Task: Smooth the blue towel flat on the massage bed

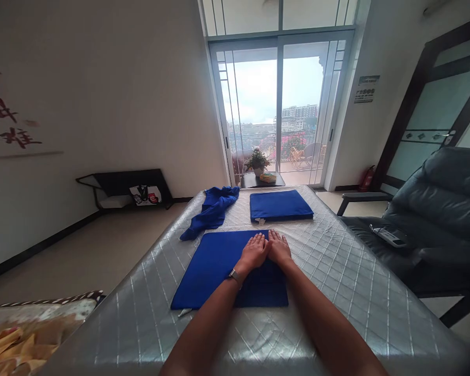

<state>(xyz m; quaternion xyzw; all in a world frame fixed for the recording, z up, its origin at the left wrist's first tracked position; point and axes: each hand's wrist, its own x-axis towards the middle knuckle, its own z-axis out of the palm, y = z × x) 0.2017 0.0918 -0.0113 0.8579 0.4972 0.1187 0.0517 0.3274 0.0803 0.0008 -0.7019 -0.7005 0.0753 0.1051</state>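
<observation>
A head-worn camera looks forward and down from close behind a quilted silver cover, which spreads nearest across six o'clock. The wearer's left hand and right hand show below center, a little farther off. The wide view reaches sliding glass doors well beyond at one o'clock and a black leather armchair at three.

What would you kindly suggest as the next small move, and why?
Perhaps slide the left hand leftward over the flat blue cloth to smooth it, since that hand and the right hand lie side by side near its far right corner.
</observation>
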